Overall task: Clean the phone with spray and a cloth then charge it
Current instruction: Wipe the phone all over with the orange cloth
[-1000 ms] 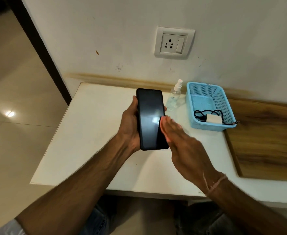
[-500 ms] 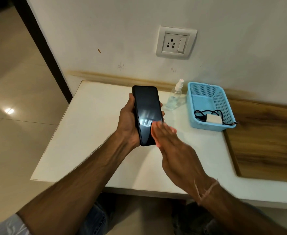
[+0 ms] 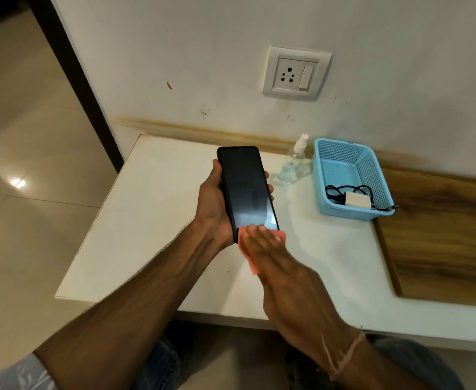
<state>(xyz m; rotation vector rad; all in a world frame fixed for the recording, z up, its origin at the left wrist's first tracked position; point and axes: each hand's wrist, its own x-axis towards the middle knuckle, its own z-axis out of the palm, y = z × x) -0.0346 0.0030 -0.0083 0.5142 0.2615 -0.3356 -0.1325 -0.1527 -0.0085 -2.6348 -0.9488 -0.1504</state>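
Downward since a moment ago slides the right hand (image 3: pixel 276 257), now at the bottom edge of the phone (image 3: pixel 245 187). Beneath the phone lies the counter (image 3: pixel 146 220); to its right stand the basket (image 3: pixel 343 142) and the spray bottle (image 3: pixel 291 164). The left hand (image 3: pixel 214 204) clamps the phone's sides, while the right fingers (image 3: pixel 262 237), straight and together, press the pink cloth (image 3: pixel 280 237). Long, even strokes should serve best.

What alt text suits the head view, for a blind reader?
A left hand holds a dark phone over a table; the flat right hand presses a pink cloth on its lower end. Beyond: a spray bottle and a basket with a charger.
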